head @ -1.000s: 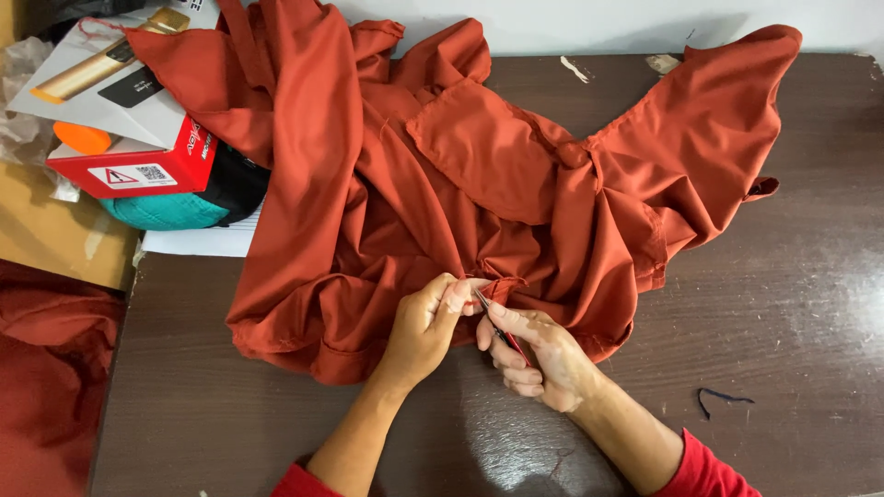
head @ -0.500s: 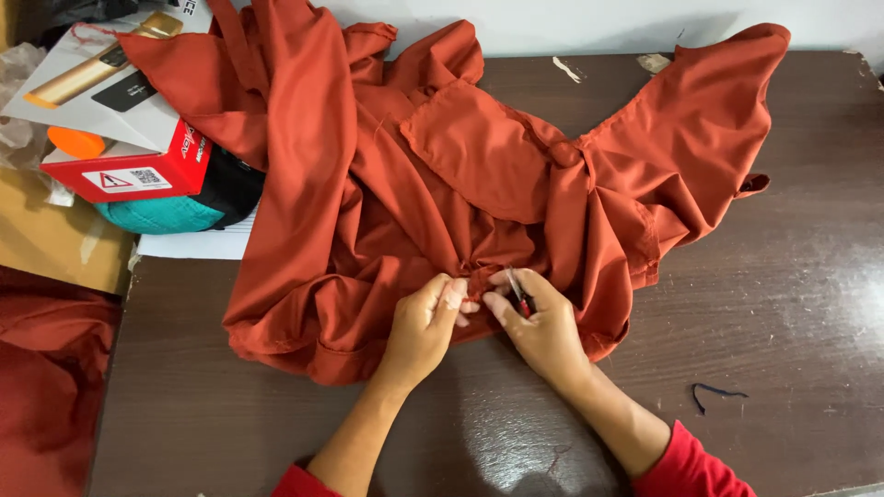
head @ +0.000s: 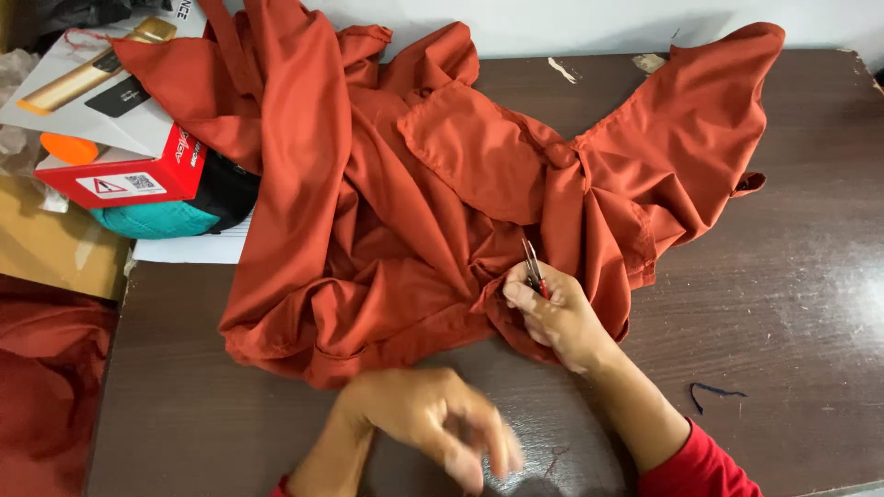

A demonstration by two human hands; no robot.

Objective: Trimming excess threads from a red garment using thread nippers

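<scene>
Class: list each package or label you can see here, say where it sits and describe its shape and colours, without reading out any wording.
Box: table's far left corner, flat rectangular carton, white top picturing a gold stick, red side.
Label: on the box's red side, small white rectangle with a warning triangle and a square code.
Cardboard: left of the table, plain brown, partly hidden.

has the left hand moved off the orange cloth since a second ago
Yes. The left hand has pulled back toward the person, off the orange garment onto the bare dark table, away from the right hand.
</scene>
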